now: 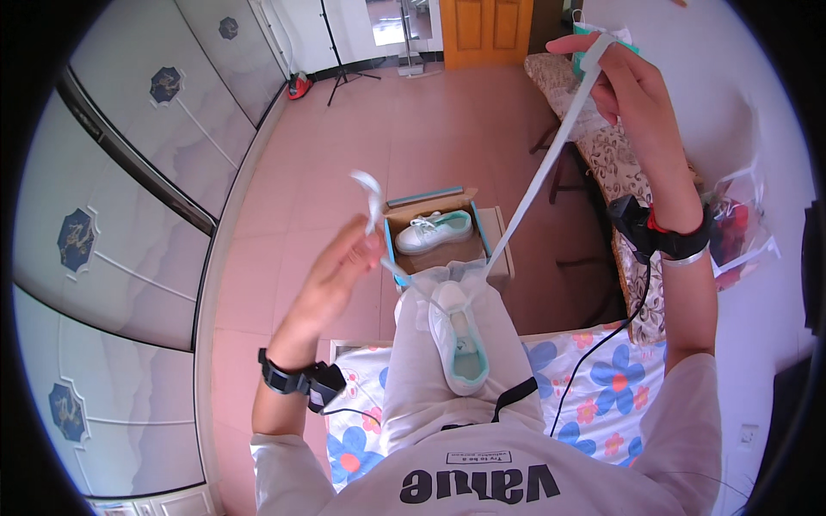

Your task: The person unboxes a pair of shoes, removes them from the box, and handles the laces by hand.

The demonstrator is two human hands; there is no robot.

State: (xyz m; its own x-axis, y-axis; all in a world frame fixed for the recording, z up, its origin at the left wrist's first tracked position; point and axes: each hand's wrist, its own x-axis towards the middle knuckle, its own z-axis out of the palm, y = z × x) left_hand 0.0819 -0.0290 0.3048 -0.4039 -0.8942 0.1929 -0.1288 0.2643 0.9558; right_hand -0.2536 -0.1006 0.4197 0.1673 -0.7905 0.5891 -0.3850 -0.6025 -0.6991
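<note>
A white canvas shoe [462, 335] with a mint-green lining rests on my lap, its toe pointing away from me. Thin translucent wrapping [426, 284] lies around the toe end. My left hand [352, 253], blurred, pinches one length of white shoelace [374, 203], whose loose end curls above the fingers. Raised high at the upper right, my right hand [629, 80] grips another length of lace [548, 158], which runs taut down to the shoe's front. Part of the lace is wound around its fingers. How the lace passes through the eyelets is too small to tell.
Past my knees, an open shoebox [392, 248] holds a matching laced shoe [435, 232]. A patterned padded bench [610, 155] runs along the right wall. Flowered cloth [606, 380] lies beneath me. Black cables [584, 355] hang from both wrist devices. A tripod [342, 80] stands far off.
</note>
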